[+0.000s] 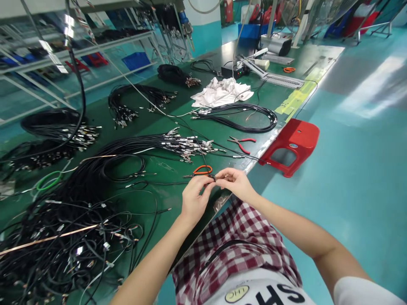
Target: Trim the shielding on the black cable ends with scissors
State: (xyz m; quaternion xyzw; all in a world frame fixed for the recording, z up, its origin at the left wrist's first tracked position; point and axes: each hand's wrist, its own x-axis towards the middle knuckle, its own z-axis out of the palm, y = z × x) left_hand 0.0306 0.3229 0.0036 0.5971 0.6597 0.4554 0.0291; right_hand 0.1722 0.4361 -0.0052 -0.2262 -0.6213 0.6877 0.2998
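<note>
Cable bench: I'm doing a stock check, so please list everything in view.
bench: 1, green, centre
cable bundles: many, black, across bench
scissors: 2, orange, by hands and far end
pliers: 1, red, bench edge
cloth: 1, white, far bench
stool: 1, red, floor at right
crates: several, blue, beyond bench
shelving: metal, left
checked shirt: 1, red and white, below hands
left hand: 1, bare, pinching cable end
right hand: 1, bare, pinching same end

The snips have orange handles, the pliers red ones. Black cables lie on a green bench top. The shirt is red-and-white check, the stool red, the floor teal.
</note>
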